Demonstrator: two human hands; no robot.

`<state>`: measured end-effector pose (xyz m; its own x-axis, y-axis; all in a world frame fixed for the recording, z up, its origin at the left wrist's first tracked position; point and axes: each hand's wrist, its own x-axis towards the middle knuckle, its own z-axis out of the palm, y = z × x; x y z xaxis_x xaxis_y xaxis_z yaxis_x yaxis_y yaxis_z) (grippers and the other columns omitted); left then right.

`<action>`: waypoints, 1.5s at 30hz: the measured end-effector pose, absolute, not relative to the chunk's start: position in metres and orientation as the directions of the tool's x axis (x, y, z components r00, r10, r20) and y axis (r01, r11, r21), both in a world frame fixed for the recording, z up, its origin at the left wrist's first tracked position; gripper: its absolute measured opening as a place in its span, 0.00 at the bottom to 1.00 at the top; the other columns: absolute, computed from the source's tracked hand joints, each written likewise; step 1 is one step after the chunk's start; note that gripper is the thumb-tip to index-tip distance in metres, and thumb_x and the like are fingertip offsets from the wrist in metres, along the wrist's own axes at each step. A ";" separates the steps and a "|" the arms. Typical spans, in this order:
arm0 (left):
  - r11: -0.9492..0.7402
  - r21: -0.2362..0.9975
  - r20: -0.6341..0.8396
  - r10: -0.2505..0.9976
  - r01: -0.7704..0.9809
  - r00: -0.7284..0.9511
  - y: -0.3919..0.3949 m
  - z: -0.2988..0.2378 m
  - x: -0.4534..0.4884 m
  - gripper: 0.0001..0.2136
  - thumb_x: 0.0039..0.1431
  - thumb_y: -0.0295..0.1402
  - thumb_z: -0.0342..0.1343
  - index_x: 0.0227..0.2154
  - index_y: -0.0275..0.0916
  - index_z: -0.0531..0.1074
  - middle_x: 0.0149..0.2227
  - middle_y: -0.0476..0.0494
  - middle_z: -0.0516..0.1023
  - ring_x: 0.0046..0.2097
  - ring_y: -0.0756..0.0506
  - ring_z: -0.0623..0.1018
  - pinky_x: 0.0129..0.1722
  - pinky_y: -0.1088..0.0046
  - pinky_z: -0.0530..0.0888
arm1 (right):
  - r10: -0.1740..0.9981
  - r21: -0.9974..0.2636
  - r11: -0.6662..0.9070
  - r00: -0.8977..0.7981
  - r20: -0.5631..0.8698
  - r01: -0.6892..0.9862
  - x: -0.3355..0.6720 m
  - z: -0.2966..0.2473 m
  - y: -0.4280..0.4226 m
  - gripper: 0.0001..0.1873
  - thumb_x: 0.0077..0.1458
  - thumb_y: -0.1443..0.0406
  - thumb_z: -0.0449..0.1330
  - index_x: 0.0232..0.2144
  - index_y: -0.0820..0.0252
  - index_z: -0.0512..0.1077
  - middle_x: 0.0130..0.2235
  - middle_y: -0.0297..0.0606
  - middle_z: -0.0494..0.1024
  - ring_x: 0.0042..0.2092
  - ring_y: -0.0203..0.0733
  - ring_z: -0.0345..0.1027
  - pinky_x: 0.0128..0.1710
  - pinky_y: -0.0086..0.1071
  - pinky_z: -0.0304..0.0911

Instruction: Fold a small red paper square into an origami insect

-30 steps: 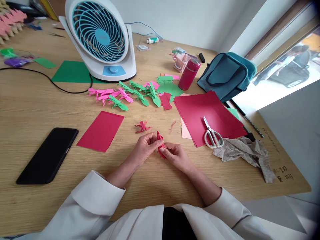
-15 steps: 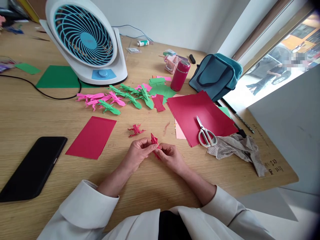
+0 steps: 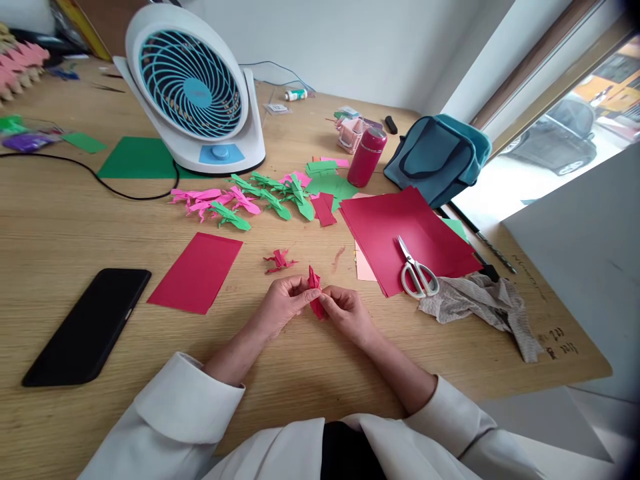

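Observation:
A narrow piece of folded red paper (image 3: pixel 317 308) is upright between my two hands, its pointed tip showing above the fingers. My left hand (image 3: pixel 285 301) pinches it from the left with thumb and fingers. From the right, my right hand (image 3: pixel 346 311) closes on its edge, thumb near the other thumb. Just beyond my left hand lies a small red origami figure with thin legs (image 3: pixel 280 261). Farther back, green paper figures (image 3: pixel 273 200) and pink paper figures (image 3: pixel 197 198) lie in a cluster. The fingers hide part of the fold.
Red sheets (image 3: pixel 410 227) with white-handled scissors (image 3: pixel 418 272) on top lie right, beside a crumpled cloth (image 3: pixel 480 300). A red sheet (image 3: pixel 200 270) and black phone (image 3: pixel 87 327) lie left. Behind stand a fan (image 3: pixel 197 93), red bottle (image 3: pixel 367 157) and blue bag (image 3: pixel 437 157).
The camera view has shifted, so the table's contents appear slightly farther right. More of the folded red paper shows below my thumbs. Both hands still pinch it.

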<state>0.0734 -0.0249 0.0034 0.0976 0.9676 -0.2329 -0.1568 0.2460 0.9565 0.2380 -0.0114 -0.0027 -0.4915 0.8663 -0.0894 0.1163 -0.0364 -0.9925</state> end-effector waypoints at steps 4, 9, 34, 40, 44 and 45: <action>0.158 0.983 -0.157 0.987 -0.091 0.019 -0.024 0.004 0.073 0.16 0.49 0.43 0.65 0.21 0.37 0.69 0.19 0.55 0.63 0.21 0.55 0.59 0.20 0.77 0.54 | 0.850 -0.992 -0.071 -0.514 -0.114 0.103 0.238 -0.001 -0.011 0.22 0.61 0.50 0.57 0.25 0.61 0.70 0.24 0.32 0.70 0.26 0.33 0.60 0.28 0.28 0.57; 0.088 0.992 -0.096 0.992 -0.094 -0.086 -0.023 0.008 0.073 0.16 0.51 0.41 0.64 0.20 0.38 0.66 0.20 0.55 0.62 0.22 0.55 0.59 0.21 0.76 0.55 | 0.828 -0.989 -0.110 -0.542 -0.146 0.097 0.239 0.002 -0.012 0.19 0.58 0.51 0.60 0.28 0.61 0.69 0.25 0.31 0.70 0.27 0.33 0.61 0.28 0.28 0.56; 0.015 0.989 -0.039 0.986 -0.144 -0.165 -0.020 0.007 0.067 0.13 0.55 0.42 0.61 0.31 0.37 0.69 0.25 0.51 0.71 0.24 0.54 0.67 0.20 0.80 0.65 | 0.753 -0.974 0.041 -0.648 -0.116 0.222 0.246 0.003 -0.012 0.17 0.63 0.57 0.56 0.27 0.62 0.73 0.26 0.34 0.75 0.26 0.33 0.64 0.28 0.27 0.58; 0.147 0.960 -0.173 0.980 -0.239 -0.094 -0.021 0.012 0.066 0.17 0.49 0.45 0.65 0.31 0.36 0.70 0.26 0.51 0.72 0.26 0.53 0.71 0.19 0.81 0.66 | 0.771 -0.829 0.515 -0.540 0.336 0.220 0.251 0.006 -0.013 0.05 0.62 0.68 0.56 0.40 0.58 0.70 0.35 0.36 0.71 0.34 0.36 0.65 0.36 0.31 0.64; 0.235 0.929 -0.237 0.971 -0.285 0.029 -0.024 0.012 0.071 0.18 0.48 0.46 0.66 0.29 0.36 0.71 0.27 0.50 0.73 0.26 0.53 0.72 0.19 0.81 0.65 | 0.648 -0.691 0.695 -0.588 0.483 0.198 0.252 0.003 -0.012 0.16 0.61 0.72 0.56 0.50 0.54 0.69 0.39 0.39 0.70 0.38 0.39 0.66 0.37 0.35 0.68; 0.249 0.924 -0.244 0.968 -0.291 0.055 -0.025 0.011 0.072 0.17 0.48 0.45 0.66 0.28 0.36 0.71 0.27 0.50 0.73 0.26 0.53 0.72 0.20 0.81 0.65 | 0.630 -0.673 0.714 -0.595 0.498 0.192 0.252 0.002 -0.011 0.17 0.61 0.72 0.57 0.51 0.53 0.70 0.38 0.39 0.69 0.38 0.40 0.66 0.37 0.35 0.68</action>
